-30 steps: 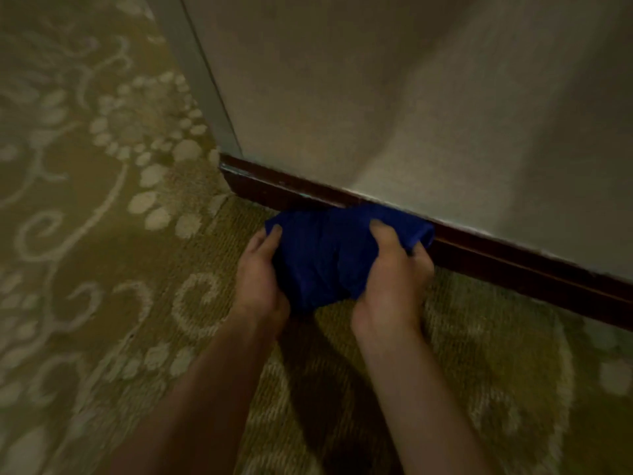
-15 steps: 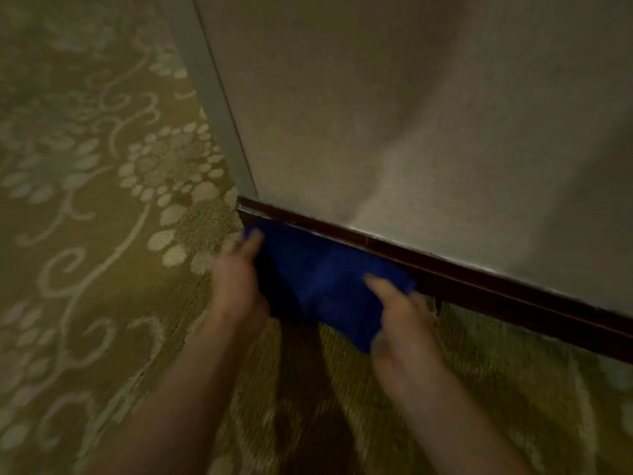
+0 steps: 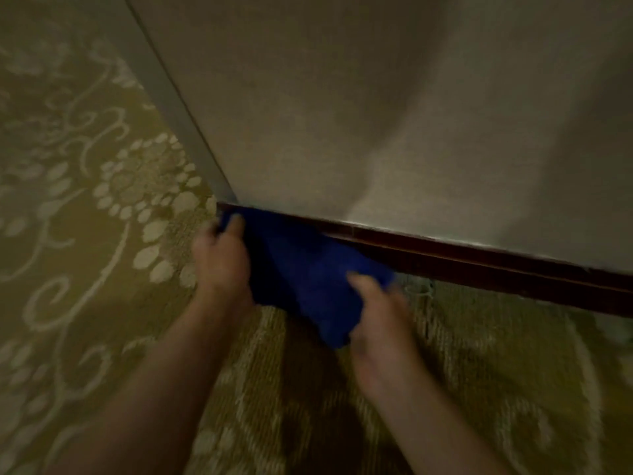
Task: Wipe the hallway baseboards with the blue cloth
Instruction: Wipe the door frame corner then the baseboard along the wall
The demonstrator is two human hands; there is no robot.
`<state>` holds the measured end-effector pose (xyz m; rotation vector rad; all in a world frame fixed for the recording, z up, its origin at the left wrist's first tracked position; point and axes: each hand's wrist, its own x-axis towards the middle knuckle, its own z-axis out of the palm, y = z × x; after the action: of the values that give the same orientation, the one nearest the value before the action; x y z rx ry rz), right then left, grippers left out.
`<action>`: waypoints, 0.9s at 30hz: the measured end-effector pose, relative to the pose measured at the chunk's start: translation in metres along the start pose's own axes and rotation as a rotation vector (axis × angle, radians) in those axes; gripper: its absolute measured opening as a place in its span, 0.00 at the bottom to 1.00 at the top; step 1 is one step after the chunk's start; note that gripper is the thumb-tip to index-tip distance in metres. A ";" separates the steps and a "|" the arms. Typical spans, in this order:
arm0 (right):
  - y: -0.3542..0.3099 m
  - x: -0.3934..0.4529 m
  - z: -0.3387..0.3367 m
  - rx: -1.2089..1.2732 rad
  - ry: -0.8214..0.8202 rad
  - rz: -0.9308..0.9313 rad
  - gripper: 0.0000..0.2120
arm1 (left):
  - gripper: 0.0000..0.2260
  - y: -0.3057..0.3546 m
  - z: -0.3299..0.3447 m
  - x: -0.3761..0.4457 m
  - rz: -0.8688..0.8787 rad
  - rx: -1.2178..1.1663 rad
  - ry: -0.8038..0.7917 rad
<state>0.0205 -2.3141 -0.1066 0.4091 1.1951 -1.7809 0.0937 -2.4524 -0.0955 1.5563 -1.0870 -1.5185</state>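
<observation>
Wall (image 3: 342, 114): beige, textured, fills upper right; shadows fall across it. A pale corner strip (image 3: 185, 132) runs down its left edge to the floor.

Carpet (image 3: 85, 234): olive with cream scrolls and dotted flower shapes, covers the floor left of and below the wall.

Baseboard (image 3: 496, 269): dark reddish-brown wood, runs along the foot of the wall from the corner toward the right edge of view. Its right stretch is bare; the corner end is covered.

Cloth (image 3: 301, 279): blue, bunched, pressed against the baseboard right at the corner, lower part hanging down onto the carpet.

Left hand (image 3: 221, 265): at the cloth's left end by the corner, fingers curled round the edge, gripping it.

Right hand (image 3: 380, 320): at the cloth's lower right end, motion-blurred; thumb lies over the fabric, fingers seem tucked under it, holding it. Both forearms bare, reaching in from the bottom of view.
</observation>
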 end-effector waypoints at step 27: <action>-0.043 -0.017 -0.071 0.087 0.278 -0.125 0.17 | 0.07 -0.050 0.072 -0.094 0.837 0.436 -0.142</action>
<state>-0.0211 -2.2404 -0.1053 0.6629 1.3634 -1.9341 0.0301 -2.3416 -0.1072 1.0098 -1.9334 -0.8467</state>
